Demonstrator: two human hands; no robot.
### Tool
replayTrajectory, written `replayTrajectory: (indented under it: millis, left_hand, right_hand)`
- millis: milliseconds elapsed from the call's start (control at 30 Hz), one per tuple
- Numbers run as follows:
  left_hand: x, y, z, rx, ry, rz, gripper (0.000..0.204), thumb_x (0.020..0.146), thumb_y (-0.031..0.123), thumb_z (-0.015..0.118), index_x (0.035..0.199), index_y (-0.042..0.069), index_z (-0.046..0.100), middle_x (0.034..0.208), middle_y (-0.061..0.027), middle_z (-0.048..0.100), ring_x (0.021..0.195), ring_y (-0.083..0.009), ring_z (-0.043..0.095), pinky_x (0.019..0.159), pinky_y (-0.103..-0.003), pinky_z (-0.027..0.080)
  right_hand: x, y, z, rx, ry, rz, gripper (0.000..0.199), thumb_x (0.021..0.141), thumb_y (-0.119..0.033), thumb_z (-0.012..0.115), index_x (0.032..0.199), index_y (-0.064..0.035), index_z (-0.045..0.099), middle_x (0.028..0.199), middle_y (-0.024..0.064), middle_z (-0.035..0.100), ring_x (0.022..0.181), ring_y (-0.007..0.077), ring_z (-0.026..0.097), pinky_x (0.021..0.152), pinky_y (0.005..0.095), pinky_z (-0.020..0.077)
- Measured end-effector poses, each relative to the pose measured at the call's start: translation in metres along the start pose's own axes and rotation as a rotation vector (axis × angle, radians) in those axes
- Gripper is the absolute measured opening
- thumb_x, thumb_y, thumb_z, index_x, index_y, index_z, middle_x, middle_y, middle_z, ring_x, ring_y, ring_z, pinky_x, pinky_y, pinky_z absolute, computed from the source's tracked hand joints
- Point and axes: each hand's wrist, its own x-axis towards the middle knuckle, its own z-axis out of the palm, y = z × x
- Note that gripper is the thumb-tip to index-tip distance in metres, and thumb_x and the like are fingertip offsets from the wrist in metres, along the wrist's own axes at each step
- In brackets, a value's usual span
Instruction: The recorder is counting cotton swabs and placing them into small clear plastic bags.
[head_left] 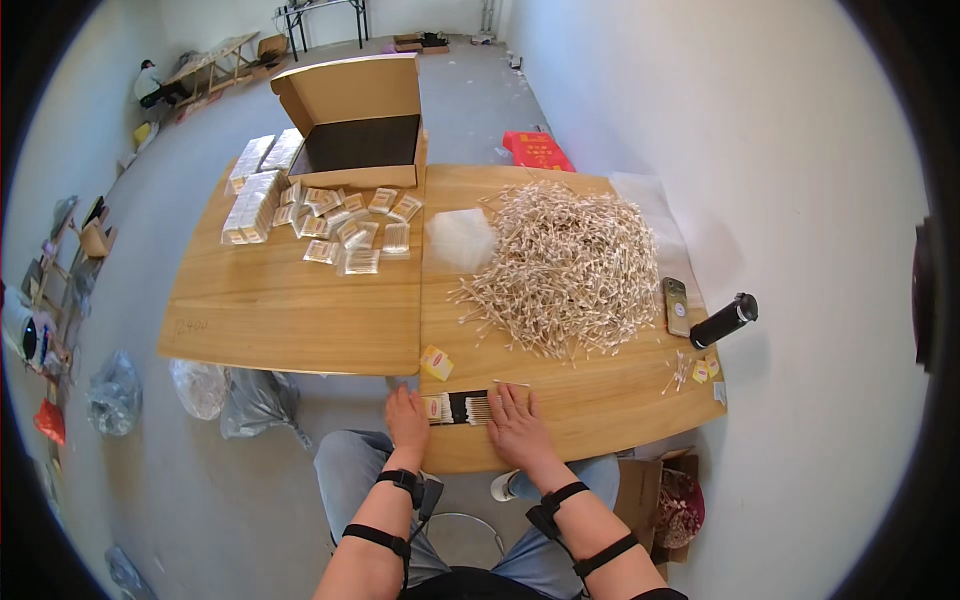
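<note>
The person sits at a wooden bench with both hands at its near edge. The left hand lies with fingers curled against the left end of a small dark tray of cotton swabs, and the right hand lies flat, fingers spread, against the tray's right end. Neither hand lifts anything; both press on the tray from either side. The tray sits on the bench right at the near edge, between the two hands.

Just beyond the left hand lies a small yellow packet. Farther back on the right half of the bench spreads a large swab pile, with a clear bag touching its left side. To the right of the pile lie a phone and a black bottle on its side, with a few loose swabs and yellow packets near them.

On the left half, at the far side, stands an open cardboard box, with filled swab packs scattered in front of it and stacked packs to their left.
</note>
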Motion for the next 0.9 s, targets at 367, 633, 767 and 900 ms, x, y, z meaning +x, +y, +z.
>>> replayTrajectory:
  millis: [367, 633, 767, 900]
  left_hand:
    - [0.0, -0.007, 0.005, -0.112, -0.079, -0.047, 0.04, 0.099, 0.023, 0.044, 0.128, -0.005, 0.049, 0.121, -0.0291, 0.055, 0.114, -0.045, 0.049, 0.098, -0.05, 0.04]
    - [0.002, -0.001, 0.004, -0.203, -0.099, -0.064, 0.043, 0.1, 0.024, 0.043, 0.13, -0.006, 0.047, 0.124, -0.0307, 0.053, 0.116, -0.0464, 0.048, 0.099, -0.05, 0.039]
    - [0.001, -0.001, 0.003, -0.159, -0.091, -0.046, 0.043, 0.101, 0.024, 0.041, 0.129, -0.008, 0.047, 0.121, -0.0309, 0.054, 0.112, -0.0463, 0.049, 0.097, -0.05, 0.039]
    - [0.003, -0.007, 0.001, -0.104, -0.061, 0.014, 0.04, 0.102, 0.025, 0.04, 0.122, -0.007, 0.052, 0.115, -0.03, 0.057, 0.108, -0.0459, 0.051, 0.092, -0.049, 0.041]
  right_hand:
    - [0.021, -0.019, -0.003, 0.068, 0.073, -0.129, 0.054, 0.096, -0.031, 0.047, 0.144, -0.0069, 0.04, 0.149, 0.0159, 0.038, 0.142, 0.0293, 0.031, 0.117, 0.0488, 0.0157]
    - [0.03, -0.04, 0.008, 0.032, 0.101, -0.137, 0.053, 0.095, -0.033, 0.048, 0.143, -0.011, 0.042, 0.149, 0.0122, 0.041, 0.141, 0.0253, 0.034, 0.117, 0.048, 0.0168]
    - [0.03, -0.044, 0.014, 0.061, 0.094, -0.124, 0.055, 0.096, -0.032, 0.046, 0.145, -0.0082, 0.038, 0.15, 0.0156, 0.038, 0.142, 0.0289, 0.032, 0.117, 0.0489, 0.0157]
    - [0.031, -0.041, 0.011, 0.08, 0.049, -0.137, 0.061, 0.095, -0.036, 0.048, 0.146, -0.006, 0.036, 0.152, 0.0165, 0.034, 0.143, 0.0288, 0.028, 0.118, 0.0485, 0.0146]
